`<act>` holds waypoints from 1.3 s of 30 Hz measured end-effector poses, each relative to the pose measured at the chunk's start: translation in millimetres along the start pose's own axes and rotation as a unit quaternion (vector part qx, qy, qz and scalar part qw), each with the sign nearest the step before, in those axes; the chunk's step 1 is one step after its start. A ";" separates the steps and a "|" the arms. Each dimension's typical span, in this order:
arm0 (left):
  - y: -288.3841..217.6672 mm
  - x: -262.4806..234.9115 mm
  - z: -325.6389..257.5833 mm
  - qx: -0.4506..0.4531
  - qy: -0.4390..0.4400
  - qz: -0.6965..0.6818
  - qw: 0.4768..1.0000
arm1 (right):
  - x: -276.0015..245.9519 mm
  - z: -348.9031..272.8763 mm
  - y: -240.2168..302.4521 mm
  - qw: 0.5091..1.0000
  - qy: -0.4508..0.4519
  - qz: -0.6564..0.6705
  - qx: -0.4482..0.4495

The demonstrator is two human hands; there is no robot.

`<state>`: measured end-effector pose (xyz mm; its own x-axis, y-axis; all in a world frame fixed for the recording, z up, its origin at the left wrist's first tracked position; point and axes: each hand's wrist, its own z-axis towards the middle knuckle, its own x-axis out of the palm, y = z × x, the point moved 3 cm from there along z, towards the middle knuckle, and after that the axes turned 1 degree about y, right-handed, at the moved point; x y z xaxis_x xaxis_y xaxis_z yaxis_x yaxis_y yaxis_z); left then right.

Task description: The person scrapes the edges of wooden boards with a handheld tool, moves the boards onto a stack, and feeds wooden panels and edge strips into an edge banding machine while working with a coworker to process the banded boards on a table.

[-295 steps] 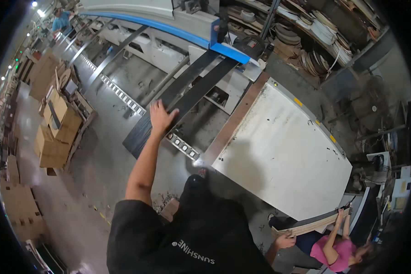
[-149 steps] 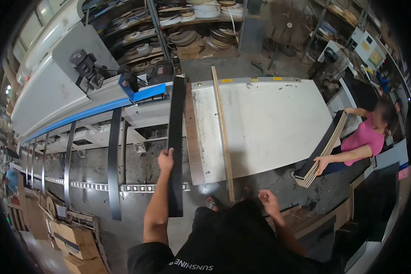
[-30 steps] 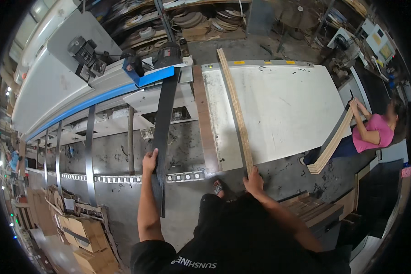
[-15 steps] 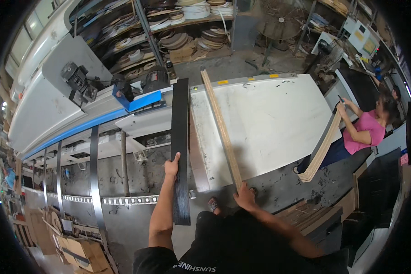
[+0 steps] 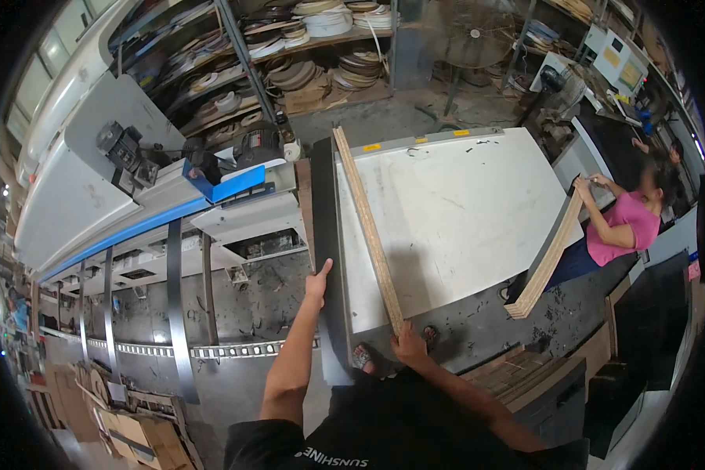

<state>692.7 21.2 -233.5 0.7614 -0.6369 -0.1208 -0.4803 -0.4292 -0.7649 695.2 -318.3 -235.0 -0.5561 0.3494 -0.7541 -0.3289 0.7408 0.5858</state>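
My left hand (image 5: 319, 283) is closed around the left edge of a long dark board strip (image 5: 329, 211), its thumb on top. This strip runs away from me along the left side of a white-topped table (image 5: 462, 219). To its right, several narrow chipboard strips (image 5: 368, 227) lie together lengthwise on the table, pale raw edges upward. My right hand (image 5: 412, 346) grips their near end, which reaches past the table's front edge. A gap separates the dark strip from the chipboard strips, widening toward me.
At left stands a long machine (image 5: 157, 211) with motors, a blue guard and dark strips (image 5: 178, 313) across its supports. A co-worker in pink (image 5: 619, 227) holds other chipboard strips (image 5: 552, 258) at right. Shelves of edge-banding rolls (image 5: 321, 23) line the back. Stacked boards (image 5: 525, 384) lie near right.
My left hand has moved right with the dark strip, bringing it closer to the chipboard strips and tilting it. My right hand and its strips have shifted slightly left. The view has turned a little.
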 end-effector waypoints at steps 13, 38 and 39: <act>16.7 56.2 5.8 -0.028 0.130 -0.098 0.986 | 4.1 1.9 -4.4 0.999 0.000 0.044 -0.031; 15.3 140.7 -2.2 -0.117 0.284 -0.241 0.921 | -1.0 0.6 -10.6 0.984 0.039 0.172 0.032; 19.7 139.1 3.4 -0.114 0.282 -0.245 0.920 | 7.1 3.8 -17.0 0.992 -0.004 0.124 -0.022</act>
<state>790.5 -73.7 -267.5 0.5946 -0.5342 0.6009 -0.2671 -0.8361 -0.4791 699.7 -326.2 -251.4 -0.6186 0.5220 -0.5873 -0.2156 0.6060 0.7657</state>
